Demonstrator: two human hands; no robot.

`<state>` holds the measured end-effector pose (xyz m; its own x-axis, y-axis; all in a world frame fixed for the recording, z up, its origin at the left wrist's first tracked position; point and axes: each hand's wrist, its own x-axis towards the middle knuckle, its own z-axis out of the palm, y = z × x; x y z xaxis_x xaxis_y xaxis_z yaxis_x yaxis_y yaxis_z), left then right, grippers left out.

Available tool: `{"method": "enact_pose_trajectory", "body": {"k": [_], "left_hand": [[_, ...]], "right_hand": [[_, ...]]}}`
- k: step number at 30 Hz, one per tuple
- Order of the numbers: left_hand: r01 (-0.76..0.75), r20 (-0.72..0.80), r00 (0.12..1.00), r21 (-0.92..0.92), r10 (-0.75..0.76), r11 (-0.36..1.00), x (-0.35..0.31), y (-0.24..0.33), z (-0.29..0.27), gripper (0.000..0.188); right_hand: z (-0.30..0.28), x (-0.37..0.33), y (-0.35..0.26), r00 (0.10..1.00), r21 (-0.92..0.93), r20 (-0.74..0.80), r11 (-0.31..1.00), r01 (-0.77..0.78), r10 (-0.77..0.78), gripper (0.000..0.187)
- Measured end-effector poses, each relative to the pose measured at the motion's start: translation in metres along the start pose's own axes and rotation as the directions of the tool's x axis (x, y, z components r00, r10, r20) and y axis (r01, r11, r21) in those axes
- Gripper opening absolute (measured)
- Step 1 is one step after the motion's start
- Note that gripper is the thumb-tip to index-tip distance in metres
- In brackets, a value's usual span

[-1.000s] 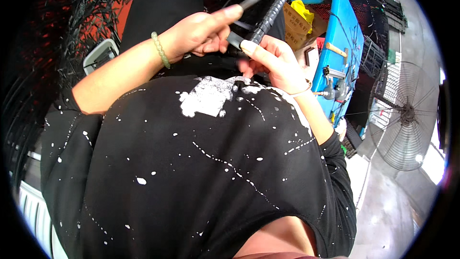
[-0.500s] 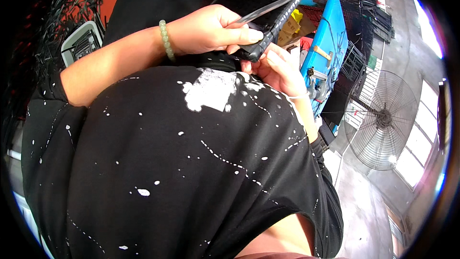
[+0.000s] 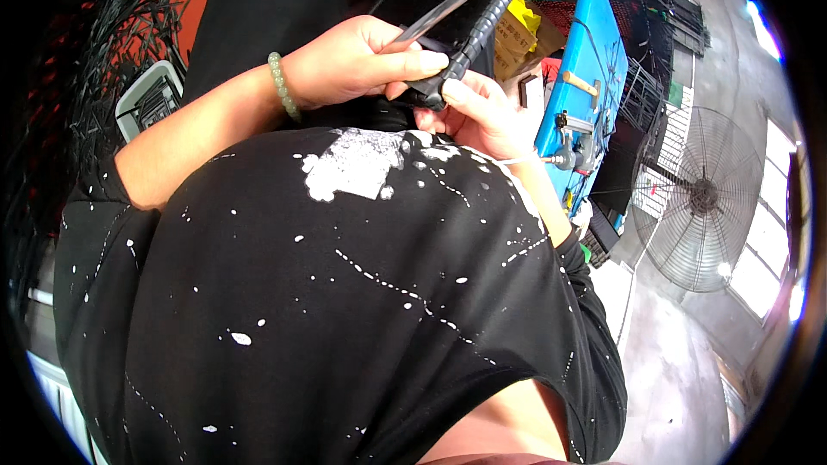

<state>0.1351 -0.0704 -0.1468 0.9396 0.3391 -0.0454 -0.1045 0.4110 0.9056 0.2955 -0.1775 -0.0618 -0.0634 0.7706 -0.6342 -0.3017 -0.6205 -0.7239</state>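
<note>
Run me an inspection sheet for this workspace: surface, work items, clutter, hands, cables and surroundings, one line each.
Surface: a blue panel on the right carries a wooden-handled tool and metal items.
Work items: a flat, glossy black strip and a black wrapped bar, held up in front of the body.
Clutter: many loose dark strips at upper left; a cardboard box with something yellow beside the blue panel.
Hands: left hand pinches the strip; right hand grips the bar's near end.
Cables: thin dark strands cross the blue panel; cannot tell whether any is a cable.
Surroundings: a large round fan and grey floor on the right.
</note>
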Motion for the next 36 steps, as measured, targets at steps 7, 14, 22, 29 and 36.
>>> {"method": "enact_pose_trajectory", "body": {"k": [7,14,22,29,36], "left_hand": [[0.032,-0.048,0.998,-0.011,-0.032,0.999,-0.005,0.014,0.003,0.034],[0.092,-0.088,0.992,-0.017,-0.094,0.996,-0.007,0.014,0.004,0.033],[0.13,-0.203,0.967,-0.113,-0.151,0.985,-0.007,0.004,0.007,0.026],[0.06,-0.259,0.96,-0.17,-0.103,0.984,-0.009,-0.012,0.002,0.026],[0.104,-0.129,0.985,-0.119,-0.119,0.987,-0.021,0.015,0.007,0.03]], "right_hand": [[0.007,-0.005,-0.008,0.997,-0.211,-0.056,0.977,0.037,-0.05,0.026],[-0.051,-0.024,0.005,0.966,-0.065,0.068,0.965,0.254,-0.25,0.033],[-0.252,-0.167,0.043,0.415,0.029,-0.91,0.992,0.125,-0.026,0.041],[-0.361,-0.233,0.125,0.228,0.28,-0.953,0.859,0.428,0.197,0.065],[-0.429,-0.219,0.115,0.337,0.357,-0.922,0.757,0.547,0.191,0.08]]}}
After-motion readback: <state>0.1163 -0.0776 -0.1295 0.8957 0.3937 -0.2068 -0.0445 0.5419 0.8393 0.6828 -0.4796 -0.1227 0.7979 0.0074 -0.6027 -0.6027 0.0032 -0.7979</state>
